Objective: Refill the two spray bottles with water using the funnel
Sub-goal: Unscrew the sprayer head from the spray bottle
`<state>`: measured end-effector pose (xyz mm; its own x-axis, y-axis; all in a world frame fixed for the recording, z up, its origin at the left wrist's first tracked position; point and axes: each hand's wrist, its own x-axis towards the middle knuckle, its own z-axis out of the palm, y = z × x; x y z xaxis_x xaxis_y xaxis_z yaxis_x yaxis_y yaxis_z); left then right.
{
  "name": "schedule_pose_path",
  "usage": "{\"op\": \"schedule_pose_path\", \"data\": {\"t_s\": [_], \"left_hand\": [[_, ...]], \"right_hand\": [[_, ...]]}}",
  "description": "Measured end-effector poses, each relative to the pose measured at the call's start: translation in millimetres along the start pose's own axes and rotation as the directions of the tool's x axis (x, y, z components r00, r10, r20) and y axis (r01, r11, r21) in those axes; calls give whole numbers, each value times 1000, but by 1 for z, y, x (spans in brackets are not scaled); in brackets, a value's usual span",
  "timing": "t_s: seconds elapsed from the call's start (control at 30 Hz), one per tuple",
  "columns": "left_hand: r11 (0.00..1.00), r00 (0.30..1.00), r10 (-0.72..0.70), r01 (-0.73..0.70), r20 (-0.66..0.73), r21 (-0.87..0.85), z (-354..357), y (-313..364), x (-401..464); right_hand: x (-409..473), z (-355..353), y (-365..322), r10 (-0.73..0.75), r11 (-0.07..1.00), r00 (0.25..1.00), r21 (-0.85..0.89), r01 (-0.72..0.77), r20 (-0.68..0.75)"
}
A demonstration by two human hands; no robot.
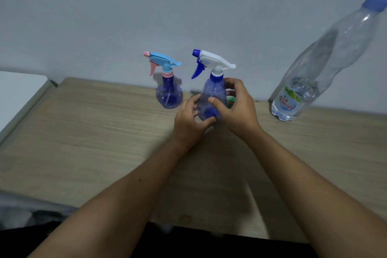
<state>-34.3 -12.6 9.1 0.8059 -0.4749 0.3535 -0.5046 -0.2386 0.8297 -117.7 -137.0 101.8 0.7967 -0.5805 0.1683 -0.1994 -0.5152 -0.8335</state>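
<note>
At the centre of the frame both hands close around the spray bottle with the white and blue trigger head (211, 90), which stands on the counter (88, 132). The left hand (188, 121) cups the lower left of its translucent blue body, thumb curled under towards the base. The right hand (236, 107) wraps the right side, its thumb across the front and its fingers curled round the shoulder just below the blue collar. The head is in place on the neck, so the job looks to be at its opening step: getting this bottle ready to be uncapped.

The second spray bottle (169, 94), with a light blue and pink head, stands just left of it, close to the wall, untouched and also capped. A sliver of green (231, 102) shows behind the right hand; it may be the funnel, though too little is visible to be sure. The water bottle (297, 94), capped in blue and only partly full, stands at the right of the frame.

The next move probably calls for one hand to steady the body while the other shifts up to the collar and unscrews the head, lifting the dip tube clear before the funnel goes in.
</note>
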Motion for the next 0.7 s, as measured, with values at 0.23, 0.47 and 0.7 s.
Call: {"op": "schedule_pose_path", "data": {"t_s": [0.23,0.47,0.7], "left_hand": [[1000,998,13,-14,60,16,-15,34,-52],[996,997,15,-21,75,83,-26,53,-117],[997,998,-11,6,61,78,-37,54,-159]], "right_hand": [[-58,-32,-10,9,1000,999,16,-10,38],[-118,-45,-10,-3,999,996,32,0,90],[-153,-41,-5,10,999,990,43,-16,142]]}}
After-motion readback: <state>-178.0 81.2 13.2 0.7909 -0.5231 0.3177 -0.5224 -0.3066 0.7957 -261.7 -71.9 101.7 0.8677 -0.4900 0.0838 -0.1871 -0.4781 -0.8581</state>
